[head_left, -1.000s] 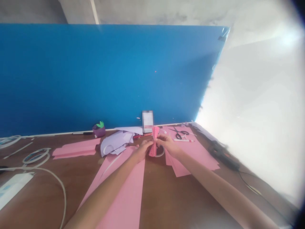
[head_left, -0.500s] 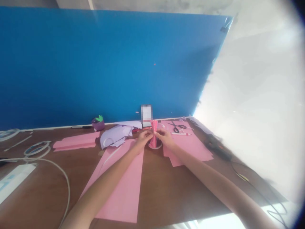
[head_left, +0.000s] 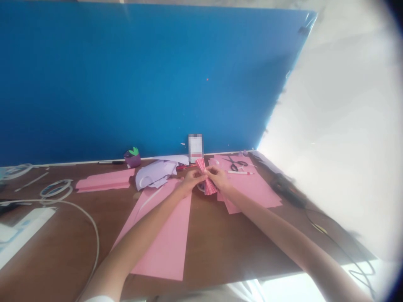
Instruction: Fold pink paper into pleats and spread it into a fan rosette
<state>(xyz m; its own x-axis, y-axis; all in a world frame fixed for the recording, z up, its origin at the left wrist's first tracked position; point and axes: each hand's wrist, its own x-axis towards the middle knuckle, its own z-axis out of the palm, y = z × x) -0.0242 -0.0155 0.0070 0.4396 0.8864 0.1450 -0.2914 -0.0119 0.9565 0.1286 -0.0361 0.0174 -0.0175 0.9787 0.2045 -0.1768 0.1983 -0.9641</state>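
Note:
A pink pleated paper fan [head_left: 210,187], pinched at its middle and flaring at both ends, is held between my two hands above the table. My left hand [head_left: 192,180] grips its waist from the left, fingers closed. From the other side my right hand [head_left: 217,176] pinches the same spot. Partly hidden behind the fan lies a roll of tape [head_left: 200,187]. Under my left forearm is a large pink sheet [head_left: 166,247]. More pink sheets [head_left: 261,188] lie right of my right hand, with black-handled scissors [head_left: 234,164] and a white marker [head_left: 240,173] on them.
Crumpled lilac paper [head_left: 154,174], a folded pink strip [head_left: 105,181] and a purple cup with green paper leaves [head_left: 132,157] lie left. A power strip [head_left: 28,233] and cable [head_left: 94,222] are nearer. A dark corded tool [head_left: 288,191] sits right. A blue panel [head_left: 157,84] stands behind.
The pleated fan has turned from upright to a tilt, its lower end swinging right. Both hands keep their pinch on it. The view has tipped downward, showing the table's front edge.

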